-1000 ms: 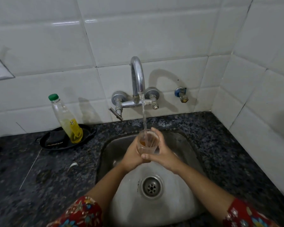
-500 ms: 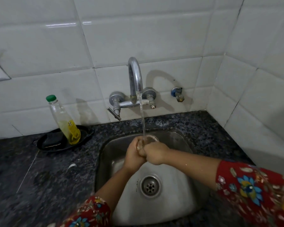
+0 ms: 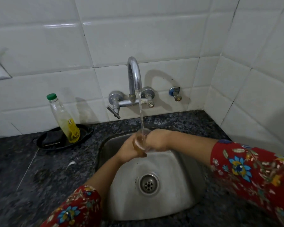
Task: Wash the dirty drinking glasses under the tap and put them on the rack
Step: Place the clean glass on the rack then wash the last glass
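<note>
as water (image 3: 141,115) ran between them, left hand (image 3: 127,150) and right hand (image 3: 158,141) clasped the glass (image 3: 140,141) round its sides; likely slippery, fragile.

Red floral sleeves (image 3: 252,174); speckled black surface (image 3: 23,185); white tiles (image 3: 138,30); green-capped bottle (image 3: 63,117) of yellow liquid left of the silver tap (image 3: 134,76).

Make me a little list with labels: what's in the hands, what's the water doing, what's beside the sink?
Hands: left hand and right hand both hold a drinking glass
Glass: brownish inside, over the sink
Water: runs from the tap down to the glass
Beside sink: green-capped bottle in a black dish
</note>
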`<state>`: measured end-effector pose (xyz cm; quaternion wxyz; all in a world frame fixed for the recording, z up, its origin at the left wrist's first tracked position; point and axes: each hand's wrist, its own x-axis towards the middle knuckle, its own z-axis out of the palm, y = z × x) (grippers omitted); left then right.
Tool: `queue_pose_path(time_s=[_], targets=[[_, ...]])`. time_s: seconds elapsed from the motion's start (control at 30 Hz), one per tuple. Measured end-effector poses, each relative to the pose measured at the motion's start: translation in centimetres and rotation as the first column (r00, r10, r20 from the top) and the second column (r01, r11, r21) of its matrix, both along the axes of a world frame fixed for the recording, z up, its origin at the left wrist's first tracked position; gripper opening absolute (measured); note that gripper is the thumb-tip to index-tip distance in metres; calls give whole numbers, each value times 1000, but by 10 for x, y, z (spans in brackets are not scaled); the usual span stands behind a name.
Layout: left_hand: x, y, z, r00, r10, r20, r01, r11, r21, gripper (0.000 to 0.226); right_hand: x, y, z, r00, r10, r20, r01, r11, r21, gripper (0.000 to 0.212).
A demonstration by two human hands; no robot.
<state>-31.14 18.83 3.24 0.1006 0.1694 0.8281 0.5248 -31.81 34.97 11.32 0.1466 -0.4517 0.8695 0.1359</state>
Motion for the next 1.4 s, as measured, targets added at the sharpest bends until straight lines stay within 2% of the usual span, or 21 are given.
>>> queue_pose_path(time_s=[0.07,0.1,0.17,0.23,0.33,0.43,0.5,0.6,0.67,0.77,0.83,0.87,0.9,0.93,1.0,1.03,1.1,1.17,1.3,1.37,1.4], targets=[[-1,-6,0,998,-58,33,57,998,36,77,-9,12,-5,946,211,-247,-183,974,134,23],[3,-4,1,999,-42,33,40,997,72,75,-6,11,-7,944,191,-270,-154,976,154,22],[15,10,8,996,86,-37,-83,992,96,54,4,-1,-12,982,-21,-188,36,996,78,20],[25,20,17,963,202,-177,-200,979,26,38,10,-12,-17,984,-175,-40,177,983,48,19],[24,11,21,978,147,-149,-145,989,21,44,14,-7,-2,989,-147,-31,147,989,14,19],[15,0,22,998,-36,-49,27,984,-174,67,8,7,2,986,55,-159,-41,995,91,20],[14,5,16,997,52,-58,-59,991,-117,61,7,6,-8,981,-6,-195,21,997,77,20],[16,13,9,958,276,-77,-281,958,-57,48,8,-5,-22,991,-127,-46,124,990,-64,20],[15,8,7,982,174,-72,-179,982,-64,54,5,2,-17,994,-89,-59,84,994,-75,22],[7,-2,10,999,-26,-38,17,977,-212,73,3,15,-10,983,92,-158,-79,993,87,24],[4,1,8,998,3,-65,-20,966,-259,75,9,10,-17,990,-74,-121,71,997,-24,25],[5,3,5,994,50,-97,-73,963,-258,72,15,2,-19,976,-218,-15,215,971,-104,22],[6,5,3,988,100,-122,-128,958,-257,68,19,-6,-23,921,-354,163,381,908,-176,18],[8,4,3,981,140,-136,-173,945,-277,67,22,-12,-26,815,-429,389,539,809,-236,16],[11,-1,4,970,147,-193,-211,904,-372,69,28,-16,-35,519,-329,789,802,508,-315,27],[13,-4,7,960,104,-259,-220,851,-477,68,33,-16,-37,375,-220,901,897,332,-292,34],[17,-11,12,935,-43,-353,-244,645,-724,62,44,-13,-45,180,-44,983,982,73,-176,37],[22,-17,17,945,-139,-295,-202,463,-863,62,55,-14,-55,39,63,997,997,-69,-35,31],[32,-22,20,959,-225,-173,-121,228,-966,63,69,-17,-73,-154,123,980,968,-178,175,18],[34,-21,19,952,-256,-170,-127,176,-976,61,72,-12,-78,-178,143,973,950,-232,208,21],[35,-22,19,953,-254,-166,-122,180,-976,60,73,-9,-80,-152,148,977,949,-256,186,22]])
